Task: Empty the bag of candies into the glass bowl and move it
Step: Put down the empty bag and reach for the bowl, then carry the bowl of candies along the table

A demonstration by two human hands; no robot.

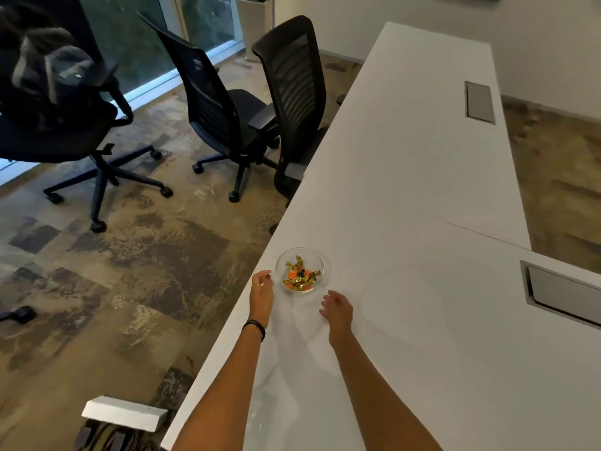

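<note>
You are flanking small clear glass bowl (300, 271) of gold-wrapped candies (300, 277) near counter (406, 196) left edge; left hand (261, 289) and right hand (336, 309) fingers spread, holding nothing. Glass looking rigid, slippery, breakable; cup both sides under rim.

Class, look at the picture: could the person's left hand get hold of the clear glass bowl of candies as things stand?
Probably yes. The left hand is open beside the clear glass bowl of gold-wrapped candies, just off its rim, and nothing lies between them on the white table.

Three black chairs (227, 118) — beside white table (422, 190).
</note>
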